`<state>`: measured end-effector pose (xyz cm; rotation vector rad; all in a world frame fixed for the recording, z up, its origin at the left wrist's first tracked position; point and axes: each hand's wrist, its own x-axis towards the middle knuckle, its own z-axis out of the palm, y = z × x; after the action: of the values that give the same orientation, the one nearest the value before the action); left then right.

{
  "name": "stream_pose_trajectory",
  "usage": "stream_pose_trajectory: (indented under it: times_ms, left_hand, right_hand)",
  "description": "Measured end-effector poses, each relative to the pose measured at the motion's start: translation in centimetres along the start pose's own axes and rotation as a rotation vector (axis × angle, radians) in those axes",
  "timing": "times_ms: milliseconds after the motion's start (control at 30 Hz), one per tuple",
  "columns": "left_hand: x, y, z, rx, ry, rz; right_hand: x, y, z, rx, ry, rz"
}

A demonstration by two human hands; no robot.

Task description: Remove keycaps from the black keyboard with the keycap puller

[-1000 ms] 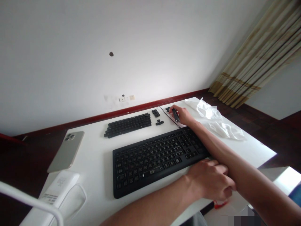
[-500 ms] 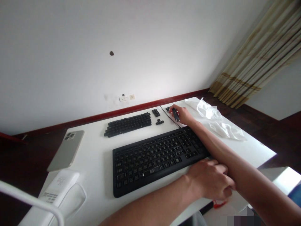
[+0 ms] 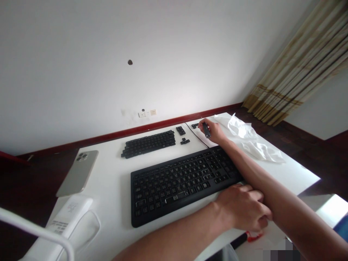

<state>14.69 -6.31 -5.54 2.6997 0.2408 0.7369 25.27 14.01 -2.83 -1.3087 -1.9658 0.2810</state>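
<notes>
My right hand (image 3: 215, 131) is closed around a short black tool (image 3: 206, 130) at the far right of the table; its working end is hard to make out. Its fingertips are beside a small group of loose black keycaps (image 3: 195, 126). The black keyboard (image 3: 174, 188), with its key caps off across the main block, lies below my right forearm. At its front right edge, my left hand (image 3: 243, 208) rests with curled fingers against that forearm; whatever is inside them is hidden. Removed keycaps lie in a large block (image 3: 149, 144) and two smaller groups (image 3: 180, 130) (image 3: 185, 141) behind the keyboard.
A phone (image 3: 78, 170) lies face down at the left. In front of it are a white power strip (image 3: 67, 214) and a thick white cable (image 3: 35, 228). Crumpled clear plastic (image 3: 244, 134) covers the right rear of the white table (image 3: 108, 181). A black cord (image 3: 197, 136) runs behind the keyboard.
My right hand has shifted slightly to the right with the black tool, away from the small keycap group. My left hand and the keyboard stay in place.
</notes>
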Motion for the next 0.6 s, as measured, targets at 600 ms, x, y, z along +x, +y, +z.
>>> stream_pose_trajectory:
  times_ms: [600]
  left_hand:
    - [-0.1, 0.7, -1.1, 0.151, -0.037, 0.007]
  right_hand:
    - [-7.6, -1.6, -6.9, 0.188, 0.097, 0.228]
